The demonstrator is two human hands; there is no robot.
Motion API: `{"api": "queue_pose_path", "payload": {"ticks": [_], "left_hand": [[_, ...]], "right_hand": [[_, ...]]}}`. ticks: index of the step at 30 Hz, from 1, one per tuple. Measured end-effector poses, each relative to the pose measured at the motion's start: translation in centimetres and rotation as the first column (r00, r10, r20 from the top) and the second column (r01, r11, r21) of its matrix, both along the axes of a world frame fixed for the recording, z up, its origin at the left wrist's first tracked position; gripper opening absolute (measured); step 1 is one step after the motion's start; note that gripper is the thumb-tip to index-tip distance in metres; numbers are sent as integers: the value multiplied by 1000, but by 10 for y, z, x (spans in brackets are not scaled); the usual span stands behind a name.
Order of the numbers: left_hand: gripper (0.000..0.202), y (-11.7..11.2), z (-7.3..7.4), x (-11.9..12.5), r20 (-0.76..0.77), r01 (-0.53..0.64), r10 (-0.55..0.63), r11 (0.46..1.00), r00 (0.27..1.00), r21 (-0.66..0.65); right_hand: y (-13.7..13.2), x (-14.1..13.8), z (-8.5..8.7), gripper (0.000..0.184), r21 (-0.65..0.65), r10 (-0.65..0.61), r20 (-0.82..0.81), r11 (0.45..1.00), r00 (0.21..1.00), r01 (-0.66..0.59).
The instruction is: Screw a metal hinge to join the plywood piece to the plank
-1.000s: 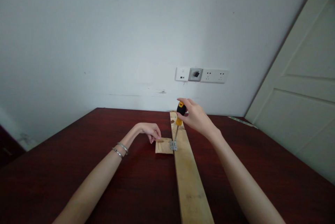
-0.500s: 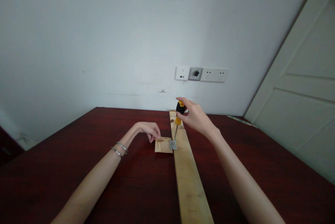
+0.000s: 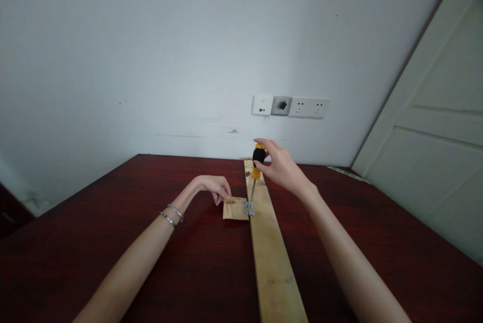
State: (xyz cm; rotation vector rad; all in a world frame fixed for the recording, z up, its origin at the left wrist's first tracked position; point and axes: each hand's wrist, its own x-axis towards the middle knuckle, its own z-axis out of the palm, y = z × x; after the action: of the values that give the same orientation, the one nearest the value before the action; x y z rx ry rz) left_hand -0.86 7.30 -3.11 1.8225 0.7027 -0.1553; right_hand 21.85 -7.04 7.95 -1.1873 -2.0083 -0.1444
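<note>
My right hand (image 3: 282, 164) grips the black and yellow handle of a screwdriver (image 3: 258, 156). The tool stands nearly upright, its tip down at a small metal hinge (image 3: 249, 207). That hinge spans the seam between a long wooden plank (image 3: 269, 242) and a small wooden board (image 3: 236, 209) on the plank's left. With bent fingers, my left hand (image 3: 216, 188) pinches the small board's far left corner. Any screw under the tip is too small to make out.
The plank lies lengthwise on a dark red table (image 3: 181, 272). Behind it rises a white wall with a row of sockets (image 3: 290, 106). A thin printed strip (image 3: 347, 174) lies near the table's far right edge, close to a white door (image 3: 433, 127).
The screwdriver's handle has turned a little in my right hand, showing more of its black grip. My left hand, the board and the plank hold their places.
</note>
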Motion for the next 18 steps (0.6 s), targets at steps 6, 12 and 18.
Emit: {"api": "queue_pose_path", "payload": {"ticks": [6,12,18], "left_hand": [[40,-2,3,1,-16,-10,10,1000,1000,9],[37,-2,2,1,-13,-7,7,1000,1000,22],[37,-2,2,1,-21,-14,15,1000,1000,18]], "right_hand": [[0,-1,-2,47,-10,-10,-5,1000,1000,10],[7,4,-4,49,-5,5,-35,1000,999,-5],[7,5,-5,52,-9,8,-55,1000,998,-9]]}}
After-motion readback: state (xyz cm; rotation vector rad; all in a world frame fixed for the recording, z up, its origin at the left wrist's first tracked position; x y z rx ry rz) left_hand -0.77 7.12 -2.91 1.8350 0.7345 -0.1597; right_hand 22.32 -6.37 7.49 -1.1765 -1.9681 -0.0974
